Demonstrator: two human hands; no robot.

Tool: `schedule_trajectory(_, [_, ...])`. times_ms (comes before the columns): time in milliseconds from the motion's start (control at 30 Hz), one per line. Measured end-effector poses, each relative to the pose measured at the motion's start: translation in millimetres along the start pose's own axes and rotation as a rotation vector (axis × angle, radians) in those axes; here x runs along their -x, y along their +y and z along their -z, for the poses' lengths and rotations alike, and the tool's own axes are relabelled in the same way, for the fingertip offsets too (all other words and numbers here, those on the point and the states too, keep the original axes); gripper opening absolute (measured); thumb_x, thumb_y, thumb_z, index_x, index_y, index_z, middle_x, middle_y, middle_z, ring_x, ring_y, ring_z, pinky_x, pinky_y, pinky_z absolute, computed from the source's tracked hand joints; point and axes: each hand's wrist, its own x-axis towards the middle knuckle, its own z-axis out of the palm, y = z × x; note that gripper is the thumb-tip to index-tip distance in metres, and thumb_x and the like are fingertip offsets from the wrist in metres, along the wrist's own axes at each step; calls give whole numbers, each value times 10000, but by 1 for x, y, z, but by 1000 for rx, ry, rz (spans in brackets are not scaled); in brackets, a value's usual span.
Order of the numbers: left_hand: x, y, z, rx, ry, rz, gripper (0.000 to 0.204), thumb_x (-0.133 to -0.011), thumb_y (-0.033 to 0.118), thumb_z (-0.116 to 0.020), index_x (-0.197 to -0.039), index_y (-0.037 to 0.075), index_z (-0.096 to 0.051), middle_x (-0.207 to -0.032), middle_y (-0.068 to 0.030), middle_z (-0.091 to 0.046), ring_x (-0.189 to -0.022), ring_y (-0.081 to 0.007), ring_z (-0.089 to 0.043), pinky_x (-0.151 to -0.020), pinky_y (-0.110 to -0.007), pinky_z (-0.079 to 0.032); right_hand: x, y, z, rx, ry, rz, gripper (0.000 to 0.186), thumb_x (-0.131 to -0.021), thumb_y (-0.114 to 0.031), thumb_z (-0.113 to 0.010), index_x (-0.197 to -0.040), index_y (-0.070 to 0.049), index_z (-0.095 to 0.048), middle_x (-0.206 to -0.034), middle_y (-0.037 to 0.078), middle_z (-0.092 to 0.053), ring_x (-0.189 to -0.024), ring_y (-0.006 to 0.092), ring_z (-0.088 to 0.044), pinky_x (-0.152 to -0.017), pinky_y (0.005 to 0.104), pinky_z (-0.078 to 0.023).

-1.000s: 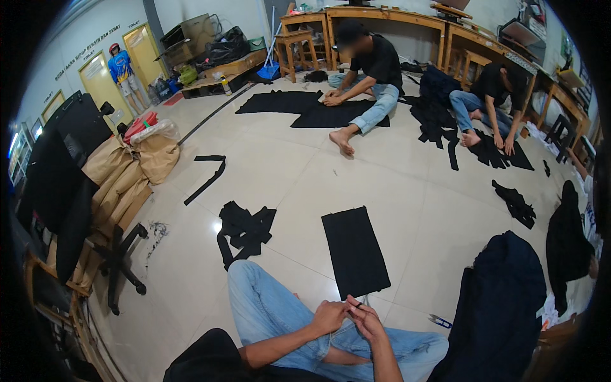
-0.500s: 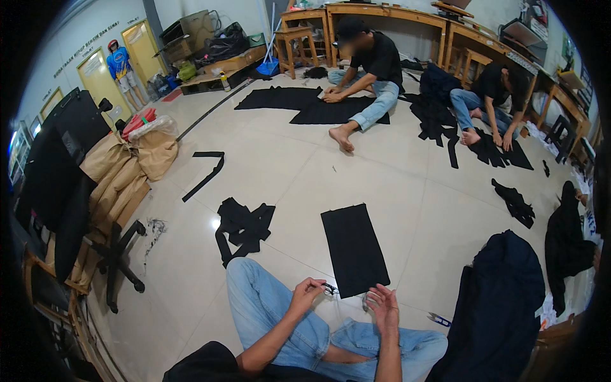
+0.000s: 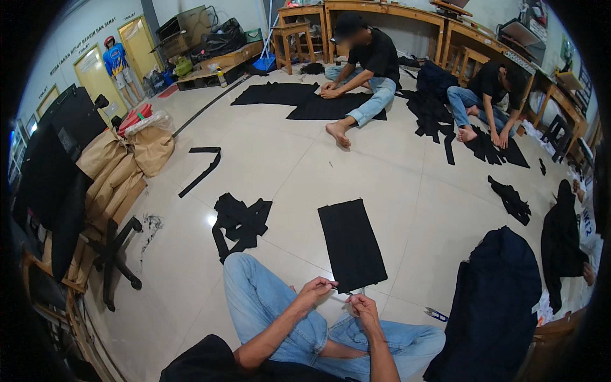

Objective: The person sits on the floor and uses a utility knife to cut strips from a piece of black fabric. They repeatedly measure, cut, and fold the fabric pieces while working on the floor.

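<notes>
My left hand [image 3: 316, 291] pinches a thin dark item [image 3: 338, 288], perhaps a strand; its exact kind is too small to tell. Facing it, my right hand [image 3: 363, 307] has its fingertips pinched at the other end of this item. Both hands are close together over my crossed legs. Just beyond them a black rectangular cloth piece [image 3: 352, 243] lies flat on the floor, its near edge by my fingers. To the right of my knee are thread snips [image 3: 436, 314].
A dark cloth pile [image 3: 496, 299] lies at my right. Black cloth scraps [image 3: 243, 221] and a bent strip [image 3: 207, 170] are to the left. Ahead, a person [image 3: 372, 63] sits by black cloth panels [image 3: 273, 93]; another person [image 3: 493, 95] handles black pieces. A wheeled chair base [image 3: 116, 261] stands left.
My right hand has moved left and its spread fingers have closed into a pinch. The small dark looped item at my left hand now looks drawn out between both hands.
</notes>
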Motion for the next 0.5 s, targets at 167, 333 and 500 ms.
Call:
schedule_trajectory(167, [-12, -41, 24, 403, -143, 169, 95, -1030, 167, -521, -1074, 83, -516, -912, -58, -639, -841, -195, -632, -755, -290, -491, -4, 9, 2, 41, -222, -116, 201, -975, -222, -615, -954, -39, -694, -758, -44, -582, -646, 42, -422, -600, 206, -326])
schedule_trajectory(333, [7, -13, 8, -1234, -82, -246, 211, -997, 280, -566, -1037, 73, -549, -762, -39, -598, -758, -177, -613, -650, -322, -461, -6, 6, 26, -116, -165, -147, 170, -969, -188, -615, -929, -35, -675, -752, -36, -573, -631, 44, -416, -587, 217, -340])
schedule_trajectory(500, [-9, -28, 47, -709, -181, -34, 253, -977, 304, -572, -946, 53, -586, -775, -45, -607, -791, -201, -609, -768, -311, -473, -19, 16, 36, -246, -104, -77, 162, -960, -188, -620, -934, -40, -682, -777, -28, -601, -648, 50, -453, -602, 225, -375])
